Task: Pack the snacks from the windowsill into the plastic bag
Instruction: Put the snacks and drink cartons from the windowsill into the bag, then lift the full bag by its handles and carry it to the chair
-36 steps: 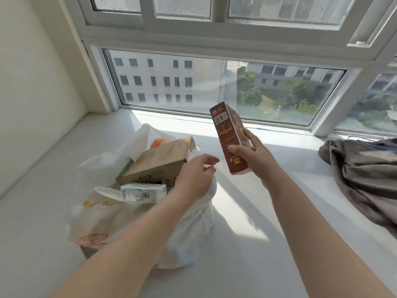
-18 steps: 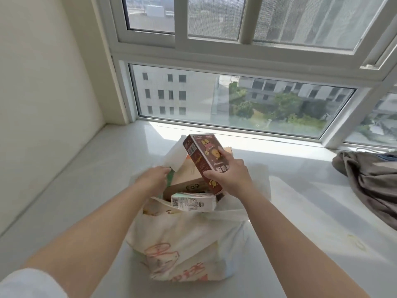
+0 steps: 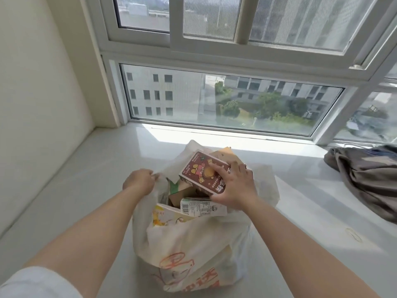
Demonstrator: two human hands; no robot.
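A white plastic bag (image 3: 193, 244) with orange print stands on the pale windowsill (image 3: 86, 190), its mouth wide. My left hand (image 3: 139, 181) grips the bag's left rim and holds it apart. My right hand (image 3: 234, 186) holds a dark red snack box (image 3: 199, 173) flat over the bag's mouth, resting on the things inside. Inside the bag I see a brown cardboard box (image 3: 182, 194), a white carton with a label (image 3: 202, 206) and a yellow-printed packet (image 3: 167, 216).
A crumpled grey-brown cloth (image 3: 365, 177) lies on the sill at the right. The window frame (image 3: 214, 130) runs along the back, and a cream wall (image 3: 43, 104) closes the left side.
My right hand has carried the red box from upright in the air down onto the bag's mouth and laid it flat. My left hand shifted to the bag's left rim.
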